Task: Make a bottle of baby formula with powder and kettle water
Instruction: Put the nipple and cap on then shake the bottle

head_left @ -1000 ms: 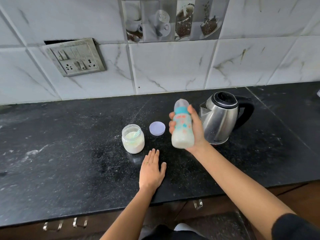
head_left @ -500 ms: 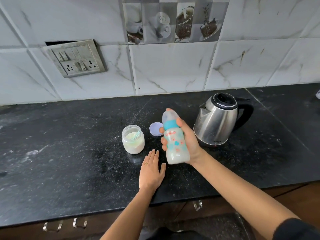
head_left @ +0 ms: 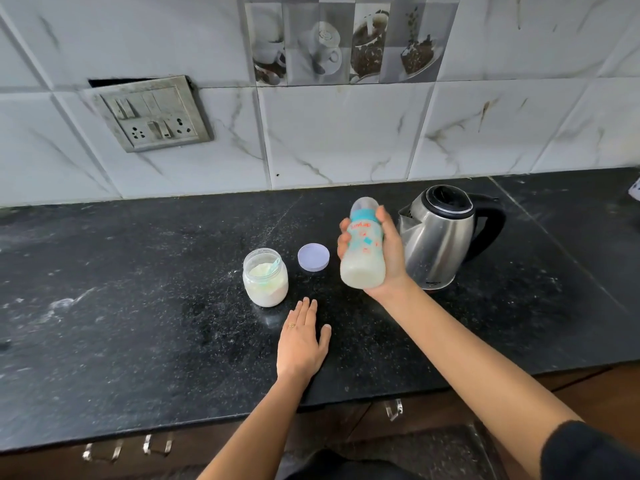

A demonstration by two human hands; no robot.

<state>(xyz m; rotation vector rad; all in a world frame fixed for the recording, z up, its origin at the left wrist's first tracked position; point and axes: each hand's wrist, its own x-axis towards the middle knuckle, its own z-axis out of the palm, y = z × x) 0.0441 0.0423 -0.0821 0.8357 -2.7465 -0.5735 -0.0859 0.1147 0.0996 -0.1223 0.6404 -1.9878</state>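
Observation:
My right hand (head_left: 389,258) grips a capped baby bottle (head_left: 362,247) with a teal collar, held above the black counter (head_left: 138,306) and tilted slightly left; milky white liquid fills its lower part. My left hand (head_left: 301,341) rests flat on the counter, fingers straight, just in front of an open glass jar of white powder (head_left: 265,282) with a scoop inside. The jar's lilac lid (head_left: 313,257) lies between jar and bottle. A steel kettle (head_left: 440,237) with a black handle stands right behind my right hand.
A tiled wall with a switch and socket plate (head_left: 152,114) rises behind the counter. Spilled powder dusts the counter around the jar. Drawer handles (head_left: 393,408) show below the front edge. A small white object (head_left: 634,188) sits at the far right edge.
My right hand moved the bottle down and left, then back up and right toward the kettle, a shaking motion. The left hand has stayed flat on the counter.

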